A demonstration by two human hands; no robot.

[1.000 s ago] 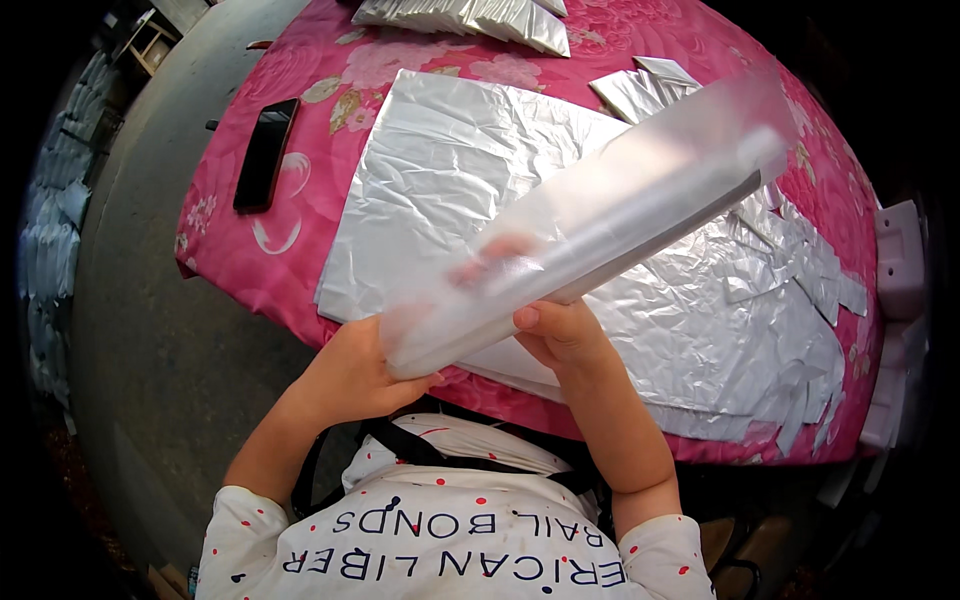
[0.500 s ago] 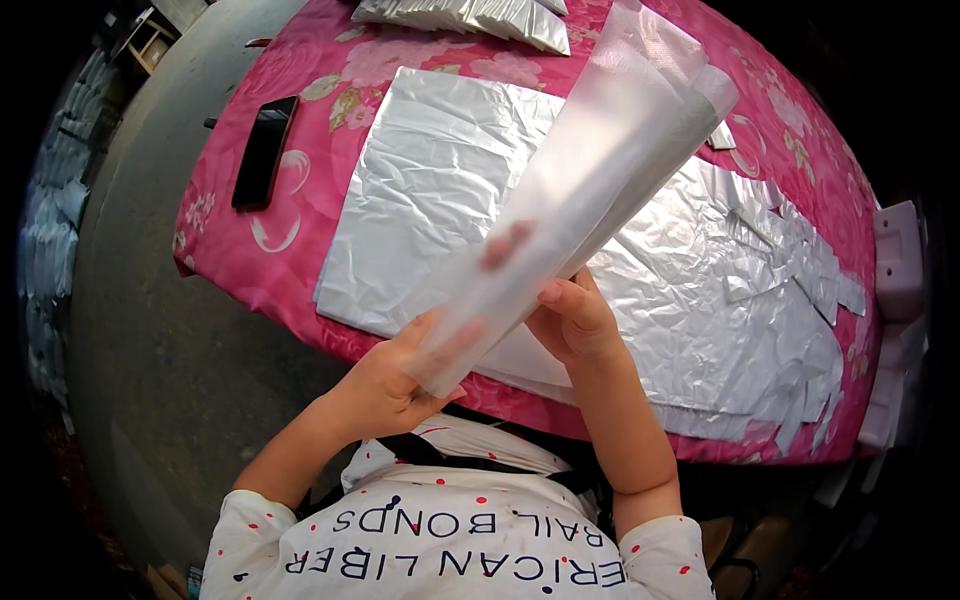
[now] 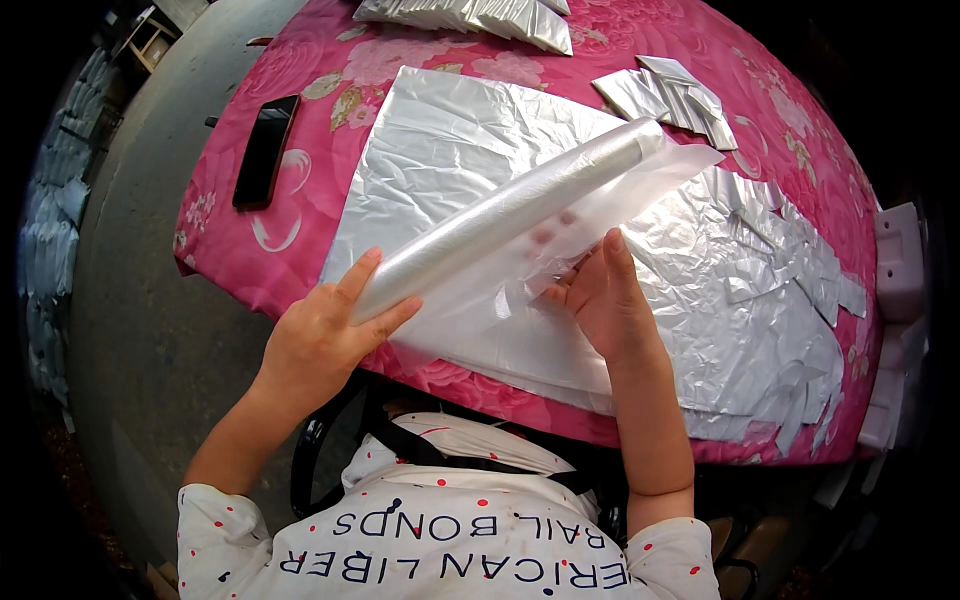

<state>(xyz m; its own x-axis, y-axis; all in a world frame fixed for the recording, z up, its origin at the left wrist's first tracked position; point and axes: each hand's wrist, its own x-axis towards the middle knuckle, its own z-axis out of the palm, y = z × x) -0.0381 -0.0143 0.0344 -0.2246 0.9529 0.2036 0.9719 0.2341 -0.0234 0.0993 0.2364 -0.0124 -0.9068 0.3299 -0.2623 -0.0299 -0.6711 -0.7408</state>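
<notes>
A roll of translucent plastic film [image 3: 520,215] slants above the table, its loose flap hanging on the right side. My left hand [image 3: 325,330] is closed round the roll's near end, thumb and forefinger stretched along it. Behind the loose flap is my right hand [image 3: 615,300], its thumb standing up apart and its fingers spread, partly seen through the film. Beneath lies a wide stack of silvery plastic sheets [image 3: 440,130], creased. On the right, crumpled silvery sheets [image 3: 720,310] spread out with ragged, cut-looking strips at their far edge.
A pink floral cloth [image 3: 330,60] covers the table. A black phone [image 3: 266,152] lies at the left. Folded silvery packets [image 3: 670,98] sit beyond the roll, and a longer row of packets [image 3: 480,18] lies at the far edge. A pale plastic chair [image 3: 897,255] stands at the right.
The roll has swung lower and flatter, its far end dropping and uncovering the packets. My left hand moved left and up, now over the roll's end. My right thumb has lifted away.
</notes>
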